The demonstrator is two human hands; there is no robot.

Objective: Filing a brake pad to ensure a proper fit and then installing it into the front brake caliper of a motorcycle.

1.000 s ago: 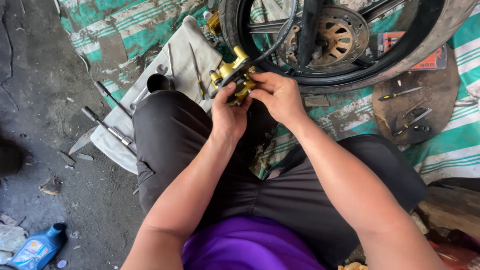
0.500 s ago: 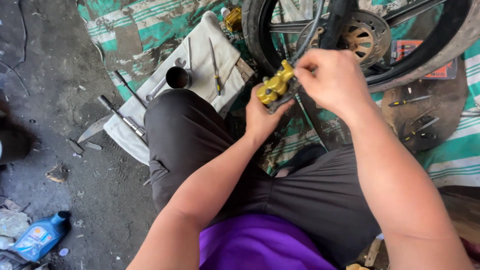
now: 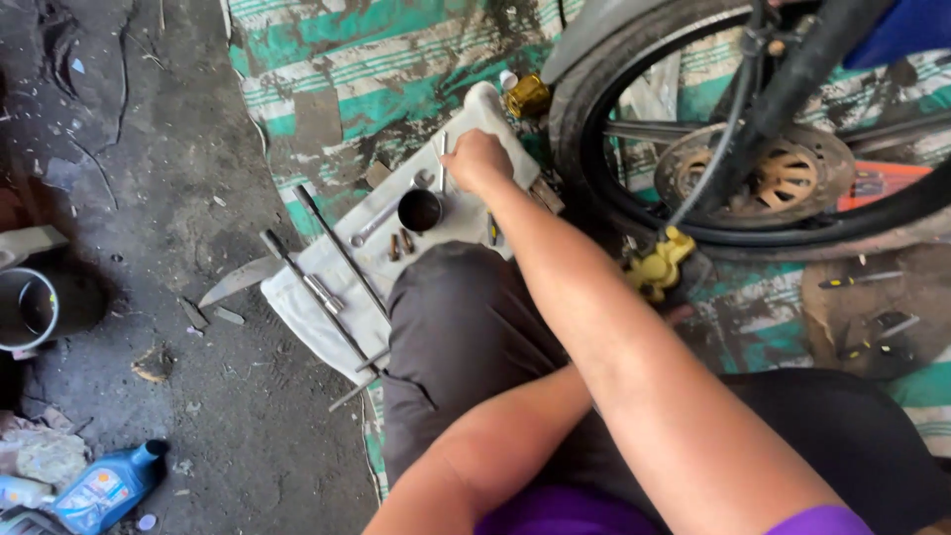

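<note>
At the bottom of the frame sits the person's purple shirt hem, and above it dark grey trousers over a raised knee near the centre. Two bare forearms cross there: one runs from the lower right corner up to the upper middle, the other comes from the bottom centre and passes under it. That lower arm's hand is hidden behind the upper arm, so whether its fingers are open or closed cannot be told. Just right of centre a yellow brake caliper hangs on a black hose beside the arm, low against the motorcycle wheel; what holds it is out of sight. Further up, the right hand rests on a dirty white cloth, fingers curled down around the end of a thin metal tool. Just below that hand a black cup stands on the cloth, with two small bolts and long metal rods beside it. A blue oil bottle lies on the concrete at lower left. The cloth lies on a green striped mat across the top.
</note>
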